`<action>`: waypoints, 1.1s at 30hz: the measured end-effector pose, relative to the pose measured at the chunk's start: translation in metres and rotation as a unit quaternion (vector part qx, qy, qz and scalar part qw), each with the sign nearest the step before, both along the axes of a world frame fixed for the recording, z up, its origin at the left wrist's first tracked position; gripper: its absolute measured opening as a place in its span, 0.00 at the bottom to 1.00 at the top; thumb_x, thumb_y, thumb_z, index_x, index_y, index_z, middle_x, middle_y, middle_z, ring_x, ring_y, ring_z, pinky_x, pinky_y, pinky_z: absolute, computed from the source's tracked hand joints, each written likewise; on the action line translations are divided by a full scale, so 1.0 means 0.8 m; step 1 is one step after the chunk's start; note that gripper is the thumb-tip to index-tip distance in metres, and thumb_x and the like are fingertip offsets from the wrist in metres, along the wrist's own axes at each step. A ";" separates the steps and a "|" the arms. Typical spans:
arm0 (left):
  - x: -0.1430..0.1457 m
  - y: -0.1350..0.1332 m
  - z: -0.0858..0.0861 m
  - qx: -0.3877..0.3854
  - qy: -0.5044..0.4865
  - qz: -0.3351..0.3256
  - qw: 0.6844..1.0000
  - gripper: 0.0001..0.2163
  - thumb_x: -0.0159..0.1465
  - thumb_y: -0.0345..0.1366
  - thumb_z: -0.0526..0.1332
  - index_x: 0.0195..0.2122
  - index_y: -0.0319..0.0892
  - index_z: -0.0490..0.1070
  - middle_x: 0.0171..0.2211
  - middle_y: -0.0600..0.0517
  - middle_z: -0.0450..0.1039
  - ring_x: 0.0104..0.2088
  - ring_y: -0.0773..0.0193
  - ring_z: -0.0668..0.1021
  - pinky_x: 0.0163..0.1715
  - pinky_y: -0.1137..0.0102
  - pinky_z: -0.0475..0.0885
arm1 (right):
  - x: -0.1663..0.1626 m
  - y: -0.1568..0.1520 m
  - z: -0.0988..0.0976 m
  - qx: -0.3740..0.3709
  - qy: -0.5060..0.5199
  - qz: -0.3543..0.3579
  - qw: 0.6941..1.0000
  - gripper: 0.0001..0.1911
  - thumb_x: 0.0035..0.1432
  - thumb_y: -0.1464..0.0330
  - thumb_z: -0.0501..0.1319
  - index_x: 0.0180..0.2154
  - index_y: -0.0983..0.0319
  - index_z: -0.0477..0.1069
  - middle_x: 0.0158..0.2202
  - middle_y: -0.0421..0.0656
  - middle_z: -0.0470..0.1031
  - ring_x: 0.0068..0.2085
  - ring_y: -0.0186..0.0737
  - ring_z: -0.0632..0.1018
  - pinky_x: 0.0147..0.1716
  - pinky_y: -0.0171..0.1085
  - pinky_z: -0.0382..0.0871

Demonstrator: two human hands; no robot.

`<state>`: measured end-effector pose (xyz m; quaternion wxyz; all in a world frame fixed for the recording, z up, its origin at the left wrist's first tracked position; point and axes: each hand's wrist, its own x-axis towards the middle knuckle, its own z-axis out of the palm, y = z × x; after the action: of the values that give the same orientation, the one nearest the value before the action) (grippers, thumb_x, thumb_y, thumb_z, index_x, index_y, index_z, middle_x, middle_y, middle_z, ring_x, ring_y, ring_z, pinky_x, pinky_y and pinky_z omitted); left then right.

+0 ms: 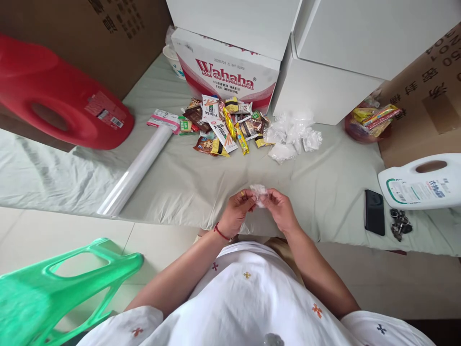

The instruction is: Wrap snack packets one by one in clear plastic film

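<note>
Between my two hands, near the front edge of the cloth-covered surface, is a small crumpled clear plastic bag [258,190]. My left hand [237,209], with a red cord on its wrist, pinches its left side. On the opposite side, the fingers of my right hand [281,206] are closed on it too. Whether anything is inside the bag is too small to tell. Beyond my hands lies a pile of similar clear plastic bags [293,137]. Left of that pile, several wrapped snacks [223,125] are heaped against a Wahaha carton [230,72].
A clear plastic roll [135,173] lies at left, below a large red jug [61,96]. A green stool [72,283] stands on the floor. At right are a bowl of snacks [370,122], a white detergent bottle [425,182], a black phone [374,212] and keys [400,224].
</note>
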<state>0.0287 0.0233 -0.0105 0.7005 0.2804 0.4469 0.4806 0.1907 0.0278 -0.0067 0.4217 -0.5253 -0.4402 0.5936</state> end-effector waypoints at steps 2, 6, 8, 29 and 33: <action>-0.006 -0.001 0.001 -0.015 -0.023 0.004 1.000 0.15 0.53 0.45 0.74 0.32 0.40 0.74 0.25 0.55 0.72 0.26 0.70 0.71 0.29 0.72 0.64 | 0.002 0.006 -0.001 -0.051 0.076 -0.050 0.995 0.20 0.48 0.52 0.75 0.33 0.58 0.75 0.28 0.36 0.72 0.28 0.32 0.69 0.28 0.33 0.64; -0.020 0.001 -0.004 -0.045 -0.075 0.008 0.996 0.13 0.53 0.41 0.73 0.31 0.40 0.73 0.27 0.54 0.74 0.27 0.70 0.72 0.30 0.73 0.65 | 0.016 0.010 0.001 -0.112 0.165 -0.077 0.977 0.21 0.40 0.58 0.80 0.31 0.59 0.74 0.24 0.33 0.67 0.26 0.29 0.65 0.25 0.30 0.61; -0.023 0.002 -0.008 -0.046 -0.091 0.014 0.995 0.11 0.52 0.39 0.73 0.30 0.40 0.74 0.27 0.55 0.73 0.27 0.70 0.72 0.31 0.73 0.67 | 0.020 0.006 0.001 -0.123 0.178 -0.064 0.974 0.20 0.41 0.59 0.80 0.30 0.59 0.74 0.24 0.33 0.67 0.26 0.29 0.65 0.25 0.30 0.61; -0.034 -0.005 -0.010 0.278 0.280 -0.019 0.919 0.46 0.53 0.47 0.77 0.70 0.48 0.57 0.63 0.41 0.70 0.62 0.47 0.71 0.64 0.52 0.60 | 0.035 -0.008 0.006 -0.115 0.187 -0.052 0.974 0.17 0.46 0.59 0.79 0.31 0.59 0.76 0.26 0.35 0.65 0.27 0.28 0.63 0.25 0.29 0.60; -0.024 0.007 -0.013 0.247 0.327 -0.040 0.911 0.22 0.61 0.39 0.69 0.57 0.47 0.74 0.44 0.48 0.79 0.47 0.55 0.78 0.55 0.57 0.68 | 0.037 -0.009 0.006 -0.104 0.189 -0.079 0.973 0.17 0.46 0.59 0.79 0.32 0.58 0.76 0.26 0.35 0.67 0.27 0.29 0.64 0.24 0.29 0.61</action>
<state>0.0096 0.0293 -0.0211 0.4421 0.6036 0.5061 0.4290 0.2204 0.0210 -0.0019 0.4863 -0.4777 -0.2456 0.6892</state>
